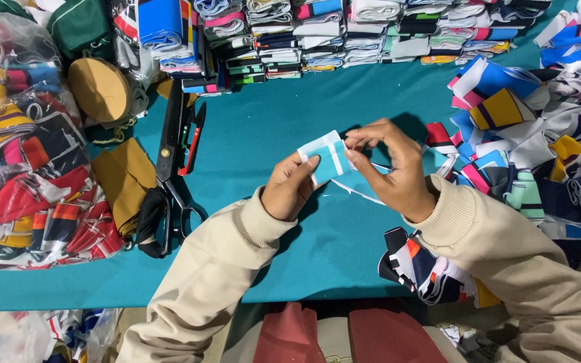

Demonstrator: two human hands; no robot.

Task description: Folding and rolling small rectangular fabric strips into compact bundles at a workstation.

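Fabric piece (pixel 329 158) light blue, white stripes; table (pixel 270 128) teal.

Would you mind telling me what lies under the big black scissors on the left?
The black scissors lie on the teal table cover, their handles resting on mustard fabric and a black cloth. Whatever lies beneath those fabrics is hidden.

Bare teal table (pixel 284 114) lies open in the middle of the frame, between the hands and the folded stacks (pixel 344 33) along the top edge. Another free patch runs along the lower left. To the left, black scissors (pixel 169 161) and a mustard cloth (pixel 126 178) block the way; beyond them, bagged strips (pixel 21 168). A loose pile of striped pieces (pixel 539 134) crowds the right side.
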